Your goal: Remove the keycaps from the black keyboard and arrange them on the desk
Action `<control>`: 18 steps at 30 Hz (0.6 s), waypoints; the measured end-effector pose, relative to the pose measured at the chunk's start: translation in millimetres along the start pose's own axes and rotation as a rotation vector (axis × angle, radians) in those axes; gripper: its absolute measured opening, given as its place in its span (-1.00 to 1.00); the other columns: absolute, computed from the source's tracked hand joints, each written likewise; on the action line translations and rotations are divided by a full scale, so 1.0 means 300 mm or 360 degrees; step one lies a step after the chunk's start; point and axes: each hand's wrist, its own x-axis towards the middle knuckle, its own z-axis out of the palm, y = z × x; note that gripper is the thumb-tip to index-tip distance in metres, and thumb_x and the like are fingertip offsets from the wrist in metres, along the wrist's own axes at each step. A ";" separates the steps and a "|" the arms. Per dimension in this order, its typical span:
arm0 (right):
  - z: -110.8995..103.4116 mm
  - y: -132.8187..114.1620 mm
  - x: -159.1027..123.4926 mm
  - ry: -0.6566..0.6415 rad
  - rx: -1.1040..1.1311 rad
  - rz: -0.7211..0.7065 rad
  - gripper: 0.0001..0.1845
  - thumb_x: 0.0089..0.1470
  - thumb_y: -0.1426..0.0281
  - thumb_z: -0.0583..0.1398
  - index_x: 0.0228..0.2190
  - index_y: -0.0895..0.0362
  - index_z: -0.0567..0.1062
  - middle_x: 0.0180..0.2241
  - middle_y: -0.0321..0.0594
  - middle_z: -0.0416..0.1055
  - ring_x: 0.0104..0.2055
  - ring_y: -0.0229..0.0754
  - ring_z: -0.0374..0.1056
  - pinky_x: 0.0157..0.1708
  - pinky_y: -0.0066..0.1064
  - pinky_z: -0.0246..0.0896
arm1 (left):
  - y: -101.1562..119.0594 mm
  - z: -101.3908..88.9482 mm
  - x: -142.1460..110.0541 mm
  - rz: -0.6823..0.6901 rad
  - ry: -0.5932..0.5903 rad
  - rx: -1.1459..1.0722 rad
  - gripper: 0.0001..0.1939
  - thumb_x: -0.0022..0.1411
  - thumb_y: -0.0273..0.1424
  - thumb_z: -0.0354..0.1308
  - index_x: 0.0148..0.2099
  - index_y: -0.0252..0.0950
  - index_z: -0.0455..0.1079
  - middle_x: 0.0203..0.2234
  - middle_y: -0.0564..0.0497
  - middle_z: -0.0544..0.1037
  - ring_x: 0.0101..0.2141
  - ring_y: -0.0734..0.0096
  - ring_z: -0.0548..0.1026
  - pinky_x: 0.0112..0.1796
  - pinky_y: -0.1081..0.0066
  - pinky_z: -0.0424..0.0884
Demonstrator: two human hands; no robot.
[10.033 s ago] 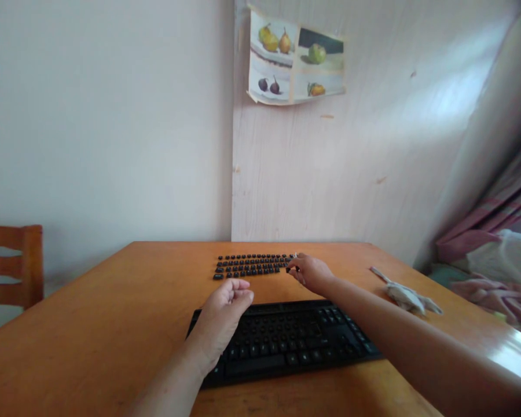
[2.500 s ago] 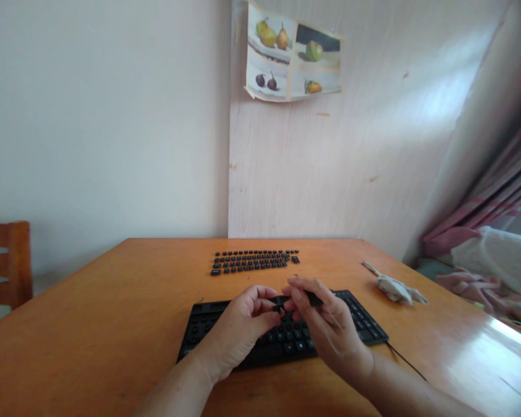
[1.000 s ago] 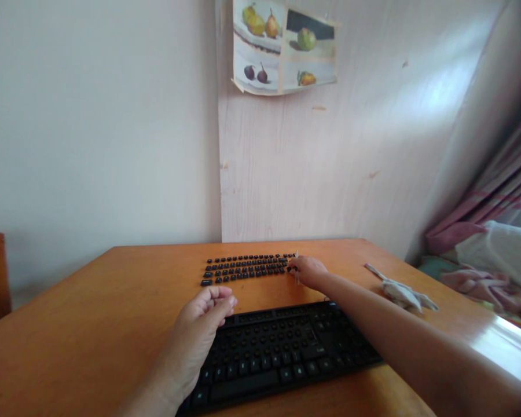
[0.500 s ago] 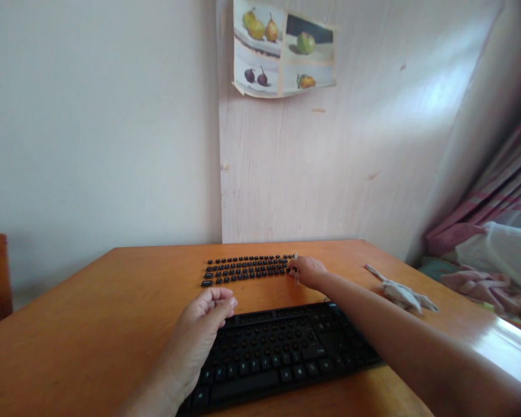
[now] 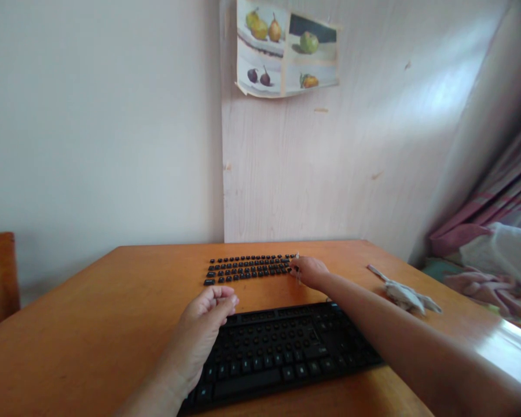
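A black keyboard (image 5: 252, 379) lies on the table in front of me, many of its keycaps off and the small key posts bare. Over its upper left edge is my left hand (image 5: 204, 315), thumb and fingers curled together; whether anything is between them is hidden. Farther back, loose black keycaps (image 5: 247, 270) are laid out in several rows. At the right end of these rows, my right hand (image 5: 312, 272) is closed on a thin pale tool (image 5: 298, 277), held upright; its exact kind is too small to tell. Its fingertips are beside the last keycaps.
A greyish-white cloth item (image 5: 406, 296) with a narrow strip lies on the wooden table (image 5: 91, 324) to the right. Fruit pictures (image 5: 286, 52) hang on the wall behind. A wooden chair (image 5: 2, 278) stands at left, and bedding (image 5: 495, 289) lies at right.
The view has shifted slightly, so everything sits a little farther right. Both hands keep nearly the same poses and places.
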 end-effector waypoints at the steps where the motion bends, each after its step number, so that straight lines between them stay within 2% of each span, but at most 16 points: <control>1: -0.004 0.004 -0.002 0.0024 0.0040 0.0001 -0.77 0.09 0.28 0.19 -0.22 0.01 0.57 -0.20 -0.15 0.53 -0.15 -0.06 0.42 -0.26 -0.38 0.18 | -0.001 -0.001 0.001 -0.0002 0.0007 -0.0007 -0.60 0.10 -0.08 0.20 -0.13 -0.26 0.44 -0.30 -0.04 0.55 -0.22 0.27 0.46 -0.20 0.35 0.28; 7: -0.059 0.028 -0.054 0.0298 0.0422 0.0030 -0.66 0.12 0.18 0.16 -0.14 0.06 0.57 -0.31 -0.18 0.55 -0.31 -0.14 0.42 -0.35 -0.42 0.19 | 0.004 -0.008 0.006 0.0024 0.0060 -0.0055 -0.59 0.07 -0.09 0.23 -0.14 -0.27 0.45 -0.32 -0.03 0.54 -0.25 0.30 0.45 -0.23 0.37 0.29; 13: -0.152 0.025 -0.201 0.0665 0.0856 0.0153 -0.41 0.18 -0.02 -0.02 -0.24 0.17 0.57 -0.47 -0.20 0.45 -0.47 -0.22 0.32 -0.52 -0.46 0.14 | 0.004 -0.029 0.018 0.0083 0.0122 -0.0072 -0.59 0.05 -0.09 0.25 -0.15 -0.28 0.45 -0.31 -0.03 0.55 -0.23 0.30 0.47 -0.22 0.37 0.30; 15: -0.190 0.021 -0.261 0.0819 0.1210 0.0267 -0.40 0.11 -0.07 0.06 -0.28 0.19 0.57 -0.58 -0.28 0.34 -0.59 -0.28 0.19 -0.62 -0.48 0.02 | 0.003 -0.036 0.023 0.0115 0.0147 -0.0067 -0.58 0.05 -0.09 0.25 -0.15 -0.29 0.44 -0.31 -0.03 0.55 -0.24 0.31 0.47 -0.22 0.37 0.31; 18: -0.240 0.011 -0.338 0.1020 0.1810 0.0407 -0.46 0.02 -0.03 0.18 -0.29 0.21 0.56 -0.64 -0.38 0.21 -0.67 -0.37 0.01 -0.70 -0.51 -0.16 | 0.004 -0.048 0.031 0.0158 0.0197 -0.0050 -0.58 0.03 -0.11 0.27 -0.16 -0.30 0.44 -0.32 -0.04 0.56 -0.26 0.32 0.46 -0.24 0.38 0.31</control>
